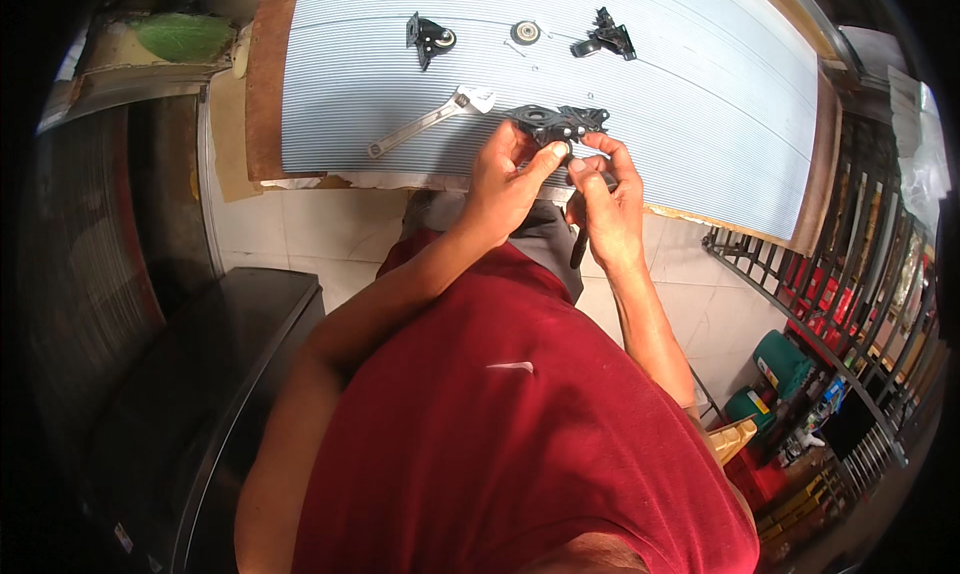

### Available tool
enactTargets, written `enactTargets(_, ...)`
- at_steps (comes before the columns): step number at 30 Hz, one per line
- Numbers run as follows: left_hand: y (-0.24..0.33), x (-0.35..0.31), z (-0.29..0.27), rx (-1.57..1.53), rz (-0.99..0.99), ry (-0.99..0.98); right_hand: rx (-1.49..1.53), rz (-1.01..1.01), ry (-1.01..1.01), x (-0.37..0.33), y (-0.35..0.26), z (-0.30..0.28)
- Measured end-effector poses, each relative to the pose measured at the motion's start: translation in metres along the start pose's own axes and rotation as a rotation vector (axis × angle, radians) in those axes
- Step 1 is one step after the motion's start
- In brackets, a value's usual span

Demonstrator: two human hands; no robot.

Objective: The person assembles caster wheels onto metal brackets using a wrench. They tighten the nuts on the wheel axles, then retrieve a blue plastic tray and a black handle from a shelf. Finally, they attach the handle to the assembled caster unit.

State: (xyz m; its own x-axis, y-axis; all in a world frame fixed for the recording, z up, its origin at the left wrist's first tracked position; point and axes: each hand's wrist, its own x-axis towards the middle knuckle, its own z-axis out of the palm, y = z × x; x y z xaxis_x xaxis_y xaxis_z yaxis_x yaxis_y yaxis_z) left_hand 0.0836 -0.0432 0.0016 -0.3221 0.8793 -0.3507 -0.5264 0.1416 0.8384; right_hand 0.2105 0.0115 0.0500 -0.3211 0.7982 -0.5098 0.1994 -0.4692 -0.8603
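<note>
My left hand is closed on a black metal caster bracket at the table's near edge. Close beside it, my right hand is closed around a black-handled tool, whose handle points down toward my lap. The tool's head is hidden among my fingers, next to the bracket. To the left lies a silver adjustable wrench, its jaw end toward my left hand. Farther back on the table are a black caster, a loose wheel with thin bolts beside it, and another black caster part.
The table has a ribbed pale blue top and brown edges. A black cabinet stands at my left. To the right are a black metal rack and green containers. Small rings lie near the bracket.
</note>
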Motion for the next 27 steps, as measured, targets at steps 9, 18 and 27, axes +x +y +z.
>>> enactTargets(9, 0.001, 0.000, 0.012, -0.074, 0.201, 0.000, 0.433, 0.038, 0.003, -0.004, -0.003, 0.007)
enactTargets(18, -0.009, 0.012, 0.010, 0.017, 0.324, -0.002, 0.575, 0.012, 0.015, -0.005, -0.004, 0.011)
enactTargets(27, -0.006, 0.010, 0.016, -0.075, 0.323, -0.020, 0.582, -0.023, 0.033, -0.007, -0.002, 0.011)
